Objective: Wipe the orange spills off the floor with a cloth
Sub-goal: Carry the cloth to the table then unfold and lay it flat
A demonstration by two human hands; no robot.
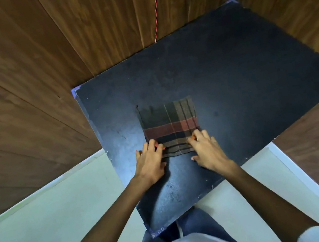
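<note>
Left hand, right hand pinch cloth corners

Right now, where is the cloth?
In the head view, the checked cloth lies mid-frame on the black mat, with the left hand and right hand holding its near corners.

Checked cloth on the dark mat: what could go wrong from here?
The left hand and right hand hold the checked cloth only by its near edge, so its free far part may bunch up when pushed. No orange spill shows on the dark mat; any hidden under the cloth could smear rather than lift. A long stroke might reach the red cord hanging at the mat's far edge.
</note>
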